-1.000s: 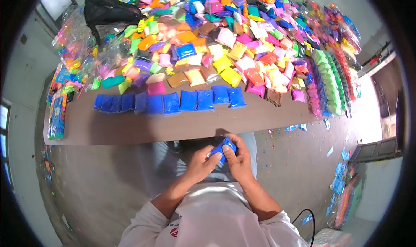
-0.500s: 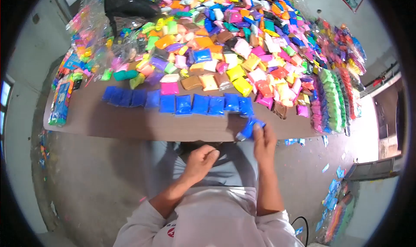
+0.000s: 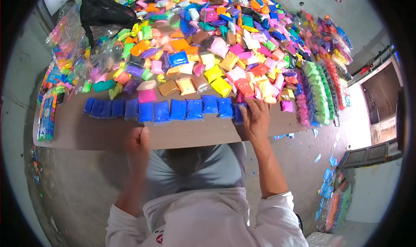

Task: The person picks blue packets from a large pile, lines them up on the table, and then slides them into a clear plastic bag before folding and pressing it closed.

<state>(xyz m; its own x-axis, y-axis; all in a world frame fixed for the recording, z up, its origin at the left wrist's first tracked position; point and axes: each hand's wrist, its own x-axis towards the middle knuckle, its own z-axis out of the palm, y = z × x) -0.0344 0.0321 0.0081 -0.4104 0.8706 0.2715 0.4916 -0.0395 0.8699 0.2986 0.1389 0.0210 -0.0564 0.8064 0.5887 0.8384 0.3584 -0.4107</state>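
A row of blue packets (image 3: 178, 109) in clear film lies side by side along the near part of the table. At its right end, my right hand (image 3: 257, 119) has its thumb and bent fingers on the last blue packet (image 3: 238, 113), partly covering it. My left hand (image 3: 139, 142) is curled into a fist at the table's front edge, just below the row and slightly blurred. Nothing shows in its fingers.
A large heap of colourful packets (image 3: 208, 43) covers the back of the table (image 3: 186, 136). A black bag (image 3: 106, 11) rests at its left. Strips of green packets (image 3: 315, 93) stand at the right. Blue wrappers (image 3: 327, 184) litter the floor.
My right hand has moved up and set the blue packet it carried at the row's right end. My left hand has gone left from my lap to the table edge. The view has shifted.
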